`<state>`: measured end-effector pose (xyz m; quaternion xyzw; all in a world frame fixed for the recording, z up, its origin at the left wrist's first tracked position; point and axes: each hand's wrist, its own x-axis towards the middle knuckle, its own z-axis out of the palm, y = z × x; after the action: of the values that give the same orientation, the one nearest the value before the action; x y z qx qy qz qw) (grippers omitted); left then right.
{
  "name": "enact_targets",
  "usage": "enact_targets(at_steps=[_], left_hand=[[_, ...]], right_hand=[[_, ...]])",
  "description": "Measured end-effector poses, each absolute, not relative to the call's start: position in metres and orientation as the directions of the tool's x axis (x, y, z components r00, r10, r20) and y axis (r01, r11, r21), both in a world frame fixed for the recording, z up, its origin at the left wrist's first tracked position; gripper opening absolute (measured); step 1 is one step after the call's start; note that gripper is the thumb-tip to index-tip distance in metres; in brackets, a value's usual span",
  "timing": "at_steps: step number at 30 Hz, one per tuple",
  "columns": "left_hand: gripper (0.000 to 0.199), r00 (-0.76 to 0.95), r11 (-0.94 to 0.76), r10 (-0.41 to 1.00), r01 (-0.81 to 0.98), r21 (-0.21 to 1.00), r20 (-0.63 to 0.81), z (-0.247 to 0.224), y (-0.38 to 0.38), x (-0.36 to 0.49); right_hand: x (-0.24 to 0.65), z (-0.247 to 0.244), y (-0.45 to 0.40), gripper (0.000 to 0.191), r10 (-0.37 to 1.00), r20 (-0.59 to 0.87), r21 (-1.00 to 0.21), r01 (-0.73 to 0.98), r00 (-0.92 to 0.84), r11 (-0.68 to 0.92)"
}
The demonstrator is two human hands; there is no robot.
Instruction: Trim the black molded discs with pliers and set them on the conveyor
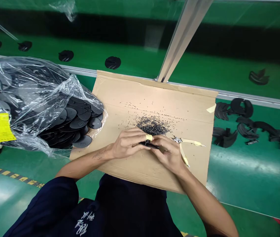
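Observation:
Both my hands meet over the cardboard sheet (135, 171), pinching one thin black plate (150, 144) seen nearly edge-on. My left hand (129, 144) grips its left end, with a yellow wrap on one fingertip. On the right end, my right hand (169, 152) has its fingers closed round the plate. Just beyond the hands lies a pile of tiny black bits (153, 125), with loose ones scattered around it. Pliers with yellow-wrapped handles (193, 142) rest on the cardboard beside my right hand, their handles spread.
A clear plastic bag (29, 85) spilling black oval plates (82, 141) covers the left side. Curved black parts (247, 128) lie on the green surface at right. Several black pieces (112, 62) sit beyond the metal rail. A metal post (183, 36) rises behind the cardboard.

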<state>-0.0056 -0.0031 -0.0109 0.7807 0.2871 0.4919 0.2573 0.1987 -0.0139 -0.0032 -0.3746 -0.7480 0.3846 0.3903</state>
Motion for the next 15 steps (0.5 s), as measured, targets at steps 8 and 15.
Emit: enact_targets(at_steps=[8, 15], left_hand=[[0.021, 0.353, -0.681, 0.720, 0.189, 0.708, 0.598, -0.0084, -0.0036, -0.0064], [0.047, 0.407, -0.565, 0.759, 0.024, 0.825, 0.508, -0.0051, -0.0008, -0.0072]], right_hand=[[0.1983, -0.0039, -0.0140, 0.009, 0.845, 0.318, -0.882, 0.194, -0.430, 0.430], [0.1980, -0.0095, -0.0148, 0.017, 0.919, 0.200, -0.963, 0.106, -0.341, 0.249]])
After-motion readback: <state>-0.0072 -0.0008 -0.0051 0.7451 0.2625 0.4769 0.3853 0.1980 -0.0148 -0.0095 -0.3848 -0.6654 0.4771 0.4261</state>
